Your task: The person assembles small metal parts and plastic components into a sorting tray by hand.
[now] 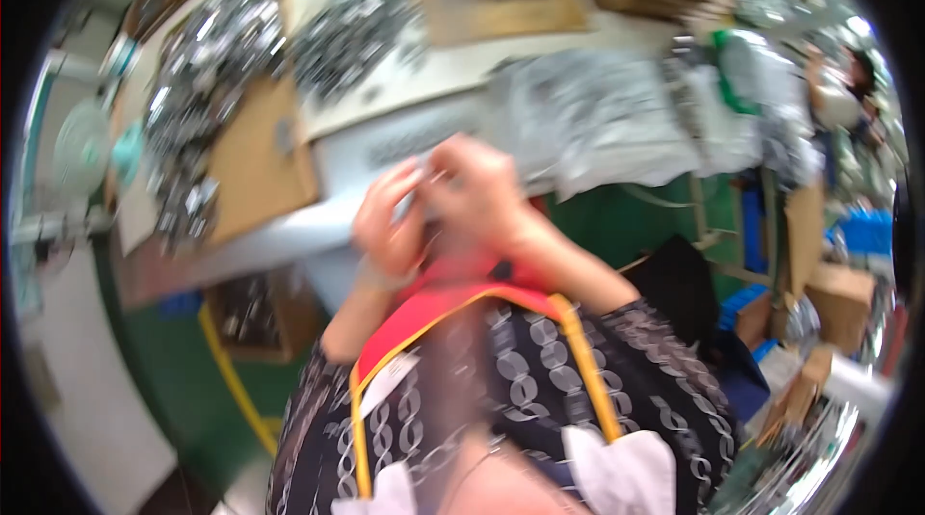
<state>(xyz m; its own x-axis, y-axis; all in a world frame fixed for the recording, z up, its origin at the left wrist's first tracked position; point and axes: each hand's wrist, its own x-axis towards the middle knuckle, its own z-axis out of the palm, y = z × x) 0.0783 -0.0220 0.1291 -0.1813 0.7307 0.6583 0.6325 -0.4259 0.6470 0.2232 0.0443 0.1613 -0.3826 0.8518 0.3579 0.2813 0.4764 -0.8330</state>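
My left hand (388, 226) and my right hand (479, 189) meet in front of my chest, above the red apron (462, 276) with yellow trim. The fingers of both are curled and closed, with their tips close together. A small pale, shiny bit shows at the left fingers, but blur and the fingers hide what it is. Just beyond the hands, on the table's near side, lies a pale grey tray or sheet (400, 139) with a dark patch on it.
Small shiny metal parts pile up on the left (207, 52) and centre of the white table (361, 112), beside brown cardboard (258, 163). Clear plastic bags (597, 115) cover the right. A fan (82, 144) stands far left; cardboard boxes (838, 303) and another person (848, 91) are at right.
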